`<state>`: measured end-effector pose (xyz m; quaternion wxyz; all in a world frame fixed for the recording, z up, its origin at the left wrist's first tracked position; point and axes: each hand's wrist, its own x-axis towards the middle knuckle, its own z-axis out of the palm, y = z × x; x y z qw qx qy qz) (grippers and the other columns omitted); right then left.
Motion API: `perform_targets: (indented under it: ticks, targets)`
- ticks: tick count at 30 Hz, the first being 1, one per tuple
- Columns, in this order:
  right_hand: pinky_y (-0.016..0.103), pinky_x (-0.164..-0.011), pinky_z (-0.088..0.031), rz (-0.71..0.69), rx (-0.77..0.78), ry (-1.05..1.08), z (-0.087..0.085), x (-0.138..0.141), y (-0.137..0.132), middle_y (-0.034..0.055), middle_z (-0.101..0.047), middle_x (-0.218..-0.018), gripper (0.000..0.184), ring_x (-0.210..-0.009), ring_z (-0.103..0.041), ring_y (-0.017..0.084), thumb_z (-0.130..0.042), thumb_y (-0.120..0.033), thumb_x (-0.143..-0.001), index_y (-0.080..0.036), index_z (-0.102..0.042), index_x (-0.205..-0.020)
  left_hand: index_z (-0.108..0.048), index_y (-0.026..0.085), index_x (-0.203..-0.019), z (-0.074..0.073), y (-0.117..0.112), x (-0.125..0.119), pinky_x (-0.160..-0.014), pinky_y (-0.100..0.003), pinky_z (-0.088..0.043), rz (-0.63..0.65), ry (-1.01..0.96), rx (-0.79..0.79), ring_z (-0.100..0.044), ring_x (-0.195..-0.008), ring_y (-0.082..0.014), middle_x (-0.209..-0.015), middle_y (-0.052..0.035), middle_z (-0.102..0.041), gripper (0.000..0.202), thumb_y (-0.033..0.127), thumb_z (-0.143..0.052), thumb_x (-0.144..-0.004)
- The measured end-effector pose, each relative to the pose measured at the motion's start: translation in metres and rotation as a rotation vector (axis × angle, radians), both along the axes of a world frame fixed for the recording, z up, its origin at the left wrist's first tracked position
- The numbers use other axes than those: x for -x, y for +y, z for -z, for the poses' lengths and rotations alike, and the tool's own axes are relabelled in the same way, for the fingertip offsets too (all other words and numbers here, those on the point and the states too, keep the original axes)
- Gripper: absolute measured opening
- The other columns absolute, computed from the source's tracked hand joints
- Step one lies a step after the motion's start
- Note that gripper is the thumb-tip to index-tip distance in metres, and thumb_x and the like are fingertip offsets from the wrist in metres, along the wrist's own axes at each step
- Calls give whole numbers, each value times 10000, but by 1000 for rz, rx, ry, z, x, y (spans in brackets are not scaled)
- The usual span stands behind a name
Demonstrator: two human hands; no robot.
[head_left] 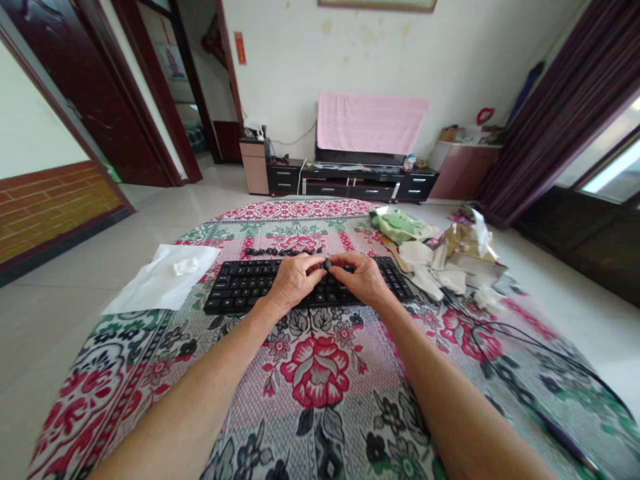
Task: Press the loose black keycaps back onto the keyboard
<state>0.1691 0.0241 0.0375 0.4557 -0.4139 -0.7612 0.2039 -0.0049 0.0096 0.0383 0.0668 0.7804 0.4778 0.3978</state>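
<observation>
A black computer keyboard (240, 287) lies across the flowered tablecloth in front of me. Over its middle, my left hand (296, 279) and my right hand (361, 275) meet with fingertips pinched on one small black keycap (327, 264). Both hands cover part of the keys beneath them. Behind the keyboard, several loose black keycaps (280, 252) lie in a row on the cloth.
White paper (150, 287) with a crumpled tissue (186, 266) lies on the left. On the right are a green package (400, 225), white tissues or cloths (425, 267), a gold-coloured box (465, 247) and a black cable (530, 340). The round table's tablecloth (315, 373) extends toward me.
</observation>
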Motion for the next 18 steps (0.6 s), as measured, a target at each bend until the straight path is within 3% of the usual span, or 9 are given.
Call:
perform_targets:
  ticks: [5, 18]
  targets:
    - [279, -729, -482, -35, 48, 3, 3, 1, 0, 8, -690, -800, 137, -739, -627, 133, -611, -234, -740, -198, -680, -852, -679, 162, -899, 2, 1, 1, -666, -247, -443, 11, 61, -27, -582, -669, -129, -758, -24, -654, 149, 189, -634, -759]
    - [265, -747, -462, -23, -129, -255, 3, 1, -4, 27, -673, -839, 181, -787, -612, 143, -584, -157, -761, -198, -661, -921, -666, 169, -912, 9, 1, 3, -703, -249, -452, 39, 122, -28, -598, -742, -144, -812, -30, -653, 148, 194, -599, -783]
